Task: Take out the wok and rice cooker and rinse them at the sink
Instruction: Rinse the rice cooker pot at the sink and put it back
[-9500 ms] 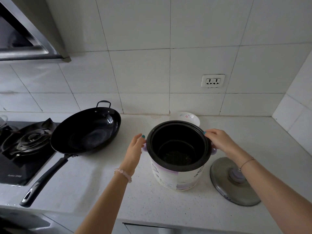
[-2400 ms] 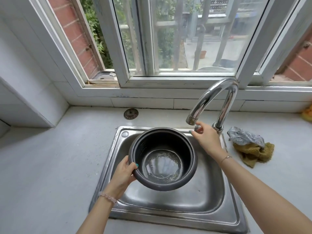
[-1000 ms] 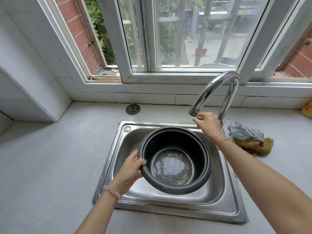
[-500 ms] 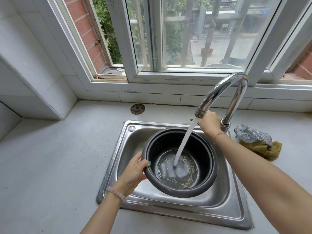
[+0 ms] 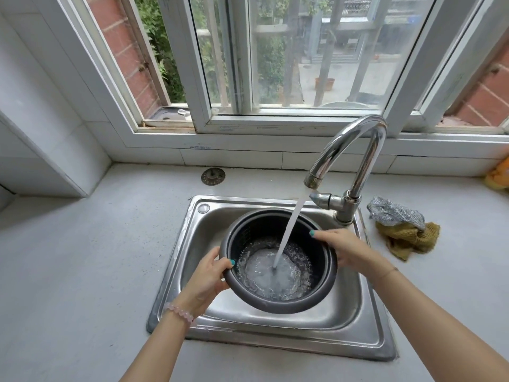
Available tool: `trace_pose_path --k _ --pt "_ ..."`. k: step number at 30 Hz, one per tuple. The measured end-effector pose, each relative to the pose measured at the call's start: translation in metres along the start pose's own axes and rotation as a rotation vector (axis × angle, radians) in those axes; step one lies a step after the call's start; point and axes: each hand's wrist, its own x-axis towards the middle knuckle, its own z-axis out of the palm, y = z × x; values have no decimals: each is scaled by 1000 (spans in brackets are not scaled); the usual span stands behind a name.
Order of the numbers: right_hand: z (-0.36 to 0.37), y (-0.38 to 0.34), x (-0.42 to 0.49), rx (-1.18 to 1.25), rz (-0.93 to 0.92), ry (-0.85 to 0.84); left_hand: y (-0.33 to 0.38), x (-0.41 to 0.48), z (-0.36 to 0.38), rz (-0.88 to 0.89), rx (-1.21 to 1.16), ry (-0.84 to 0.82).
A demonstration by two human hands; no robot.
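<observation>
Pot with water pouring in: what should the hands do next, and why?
Probably swirl the pot gently. The left hand and right hand both grip its rim above the sink, and water from the tap covers its bottom and bubbles. Swirling would likely rinse the walls before tipping it out.

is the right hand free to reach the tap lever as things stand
Probably yes: the tap lever sits just behind the right hand with nothing between. It must first release the inner pot, whose other side the left hand grips.
</observation>
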Motion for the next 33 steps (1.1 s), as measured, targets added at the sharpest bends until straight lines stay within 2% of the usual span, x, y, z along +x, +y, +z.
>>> trace_pose_path --k 2,4,14,20,25,33 --pt "0 13 -1 5 89 -102 0 0 0 5 -1 9" --pt "2 19 -5 -3 78 -113 0 -1 -1 6 23 13" --pt "19 36 -22 113 11 45 -5 -10 -5 18 -45 156" --pt "15 36 -40 241 -22 142 -3 -9 1 9 -192 120" --pt "5 44 -61 212 -25 170 -9 -16 23 -24 -255 29" --pt "28 26 -69 197 -21 138 -10 -16 14 -26 -239 116"
